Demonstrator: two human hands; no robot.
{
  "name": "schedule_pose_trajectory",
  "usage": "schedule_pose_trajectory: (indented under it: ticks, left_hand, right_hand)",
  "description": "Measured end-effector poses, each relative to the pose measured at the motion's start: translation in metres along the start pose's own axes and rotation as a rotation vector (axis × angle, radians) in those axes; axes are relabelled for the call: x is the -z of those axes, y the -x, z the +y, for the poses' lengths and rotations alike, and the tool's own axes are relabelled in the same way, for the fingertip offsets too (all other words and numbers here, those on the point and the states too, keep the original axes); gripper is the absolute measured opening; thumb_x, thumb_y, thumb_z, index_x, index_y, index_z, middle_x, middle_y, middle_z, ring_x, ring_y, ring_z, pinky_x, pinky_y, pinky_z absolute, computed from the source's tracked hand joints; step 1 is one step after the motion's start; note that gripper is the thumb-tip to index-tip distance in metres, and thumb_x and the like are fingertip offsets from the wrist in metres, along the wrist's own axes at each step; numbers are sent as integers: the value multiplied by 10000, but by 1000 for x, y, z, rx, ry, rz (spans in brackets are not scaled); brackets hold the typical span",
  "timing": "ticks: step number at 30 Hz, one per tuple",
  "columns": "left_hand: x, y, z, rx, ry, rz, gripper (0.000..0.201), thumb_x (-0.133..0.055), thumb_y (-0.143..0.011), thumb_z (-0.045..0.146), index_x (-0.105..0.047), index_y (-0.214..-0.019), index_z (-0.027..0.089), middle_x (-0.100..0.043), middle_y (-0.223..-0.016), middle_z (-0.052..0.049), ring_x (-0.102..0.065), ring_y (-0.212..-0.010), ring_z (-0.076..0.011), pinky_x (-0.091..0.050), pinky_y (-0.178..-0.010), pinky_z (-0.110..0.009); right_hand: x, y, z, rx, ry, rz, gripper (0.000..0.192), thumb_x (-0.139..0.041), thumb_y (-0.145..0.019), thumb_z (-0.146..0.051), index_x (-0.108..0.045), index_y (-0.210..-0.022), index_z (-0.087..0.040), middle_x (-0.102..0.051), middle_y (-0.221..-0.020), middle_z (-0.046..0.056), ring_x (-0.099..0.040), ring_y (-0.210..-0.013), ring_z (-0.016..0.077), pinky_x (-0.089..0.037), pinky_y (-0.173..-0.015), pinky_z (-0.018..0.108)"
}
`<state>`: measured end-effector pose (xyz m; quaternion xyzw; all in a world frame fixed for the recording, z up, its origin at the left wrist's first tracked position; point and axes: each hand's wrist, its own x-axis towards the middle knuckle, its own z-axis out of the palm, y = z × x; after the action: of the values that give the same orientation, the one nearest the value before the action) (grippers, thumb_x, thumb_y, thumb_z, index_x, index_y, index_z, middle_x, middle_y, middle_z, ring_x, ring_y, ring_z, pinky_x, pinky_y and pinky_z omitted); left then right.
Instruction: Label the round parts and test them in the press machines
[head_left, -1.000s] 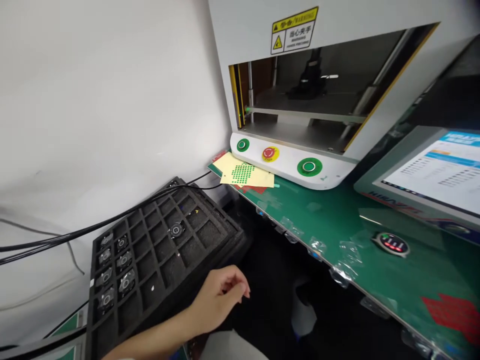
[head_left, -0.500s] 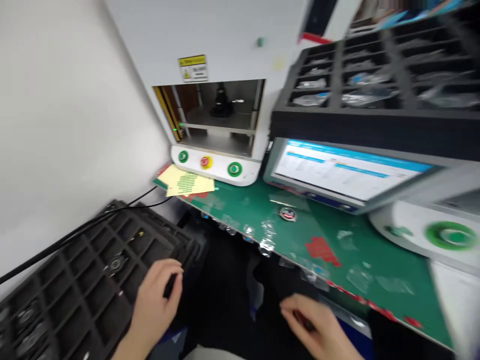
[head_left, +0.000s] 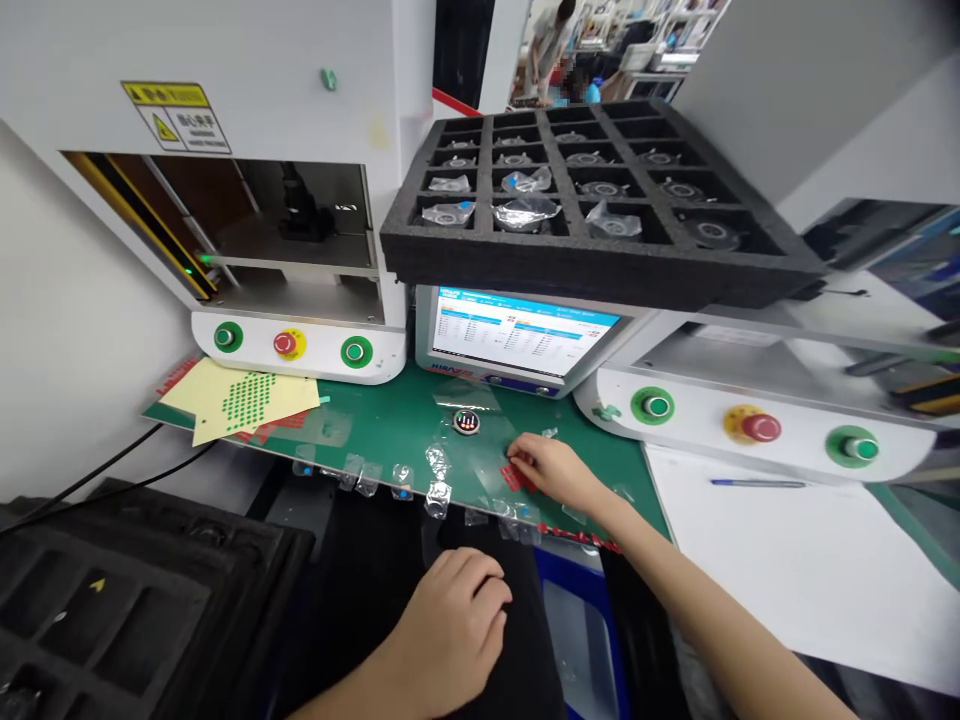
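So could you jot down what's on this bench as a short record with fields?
Left hand: curled, low in front of the bench edge, holding nothing visible
Right hand: fingertips on the green mat by a red label
Nearby: round dial part, clear film scraps
Behind: screen, foam tray on top
Left: yellow sheet

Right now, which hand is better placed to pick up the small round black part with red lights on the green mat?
The right hand: it rests on the green mat just beside the small round black part. The left hand is lower, off the mat.
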<state>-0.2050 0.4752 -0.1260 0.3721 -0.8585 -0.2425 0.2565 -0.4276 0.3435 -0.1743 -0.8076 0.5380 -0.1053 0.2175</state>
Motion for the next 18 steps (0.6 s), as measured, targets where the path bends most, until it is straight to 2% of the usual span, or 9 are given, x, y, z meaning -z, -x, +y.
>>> schedule_pose_trajectory:
  ticks: [3,8,13,15,18]
  left_hand:
    - [3,3,-2,1,79,-49,192,-474,-809,27,-541,-915,173,-630,-964,-51,-592,-889,-201,-517,-780,-350]
    - [18,23,-10,111,322,-113,192,-490,-824,45,-543,-917,204,-644,-945,-5,-617,-878,-129,-507,-782,-244]
    - [29,37,-17,204,257,-72,181,-459,-865,57,-548,-891,212,-652,-913,6,-630,-859,-107,-511,-770,-212]
    - [31,38,-17,221,243,-65,174,-464,-870,62,-553,-883,211,-656,-907,5,-635,-851,-105,-516,-764,-205]
    - [31,37,-14,198,255,-56,171,-468,-872,69,-562,-889,212,-664,-912,-1,-645,-850,-107,-526,-767,-199]
  right_hand:
    - [2,-1,0,-6,-1,-44,167,-468,-876,-132,-629,-880,-176,-669,-867,46,-611,-762,156,-420,-685,245]
    - [8,-4,-4,-27,13,-90,171,-490,-845,-89,-635,-873,-174,-670,-890,49,-605,-801,160,-401,-695,244]
    - [11,-4,-9,-47,46,-112,165,-478,-849,-86,-622,-859,-167,-663,-856,49,-594,-765,156,-384,-669,244]
    - [10,-4,-10,-63,62,-118,165,-475,-865,-99,-620,-915,-156,-666,-855,57,-597,-760,160,-386,-664,246]
    - [10,-4,-13,-80,85,-130,192,-473,-889,-116,-621,-1010,-140,-679,-960,84,-617,-848,170,-400,-720,250]
